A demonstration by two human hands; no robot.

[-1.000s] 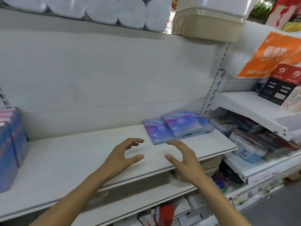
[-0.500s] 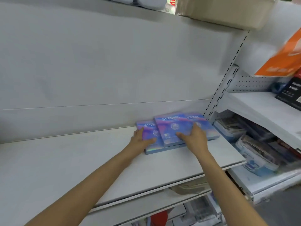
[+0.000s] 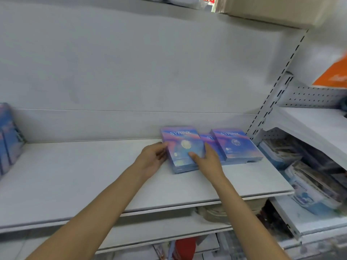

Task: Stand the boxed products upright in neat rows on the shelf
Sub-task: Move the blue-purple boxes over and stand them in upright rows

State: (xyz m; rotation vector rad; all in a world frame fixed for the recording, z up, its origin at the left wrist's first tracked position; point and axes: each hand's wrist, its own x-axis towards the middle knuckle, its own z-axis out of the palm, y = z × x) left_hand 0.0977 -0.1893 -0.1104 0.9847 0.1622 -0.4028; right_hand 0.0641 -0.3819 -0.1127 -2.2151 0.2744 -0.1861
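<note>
Left hand (image 3: 153,158) and right hand (image 3: 207,160) gripping the left purple-blue SYRINX box (image 3: 183,148) by its sides, thumb on its face, lying flat far right on the shelf (image 3: 84,171) beside two more boxes (image 3: 235,145).

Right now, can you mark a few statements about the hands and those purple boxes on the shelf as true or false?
1. Both hands are on the same box. True: the left hand grips the left edge of the nearest box, and the right hand has its thumb on the front.
2. The boxes by the hands already stand upright. False: they lie flat or slightly tilted on the shelf.
3. A second box lies to the right, untouched. True.
4. The printed word on the boxes reads SYRINX. True.
5. The boxes are bright green. False: they are purple, pink and blue.
</note>
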